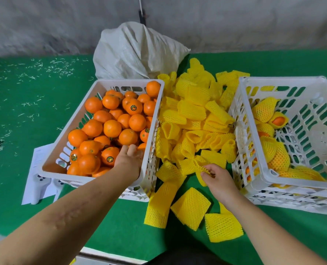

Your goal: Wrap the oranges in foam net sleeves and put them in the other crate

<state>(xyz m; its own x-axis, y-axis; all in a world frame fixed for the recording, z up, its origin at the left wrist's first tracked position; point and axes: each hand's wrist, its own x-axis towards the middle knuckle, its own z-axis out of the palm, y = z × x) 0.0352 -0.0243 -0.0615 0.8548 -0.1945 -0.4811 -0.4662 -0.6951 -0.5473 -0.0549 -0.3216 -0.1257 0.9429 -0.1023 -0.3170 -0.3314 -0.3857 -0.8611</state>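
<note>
Two white crates [155,115], one sack [136,52], two hands [129,158].

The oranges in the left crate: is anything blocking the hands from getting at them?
Nothing visible does. The left hand already reaches over the crate's rim onto the bare oranges; the right hand pinches a foam sleeve.
</note>
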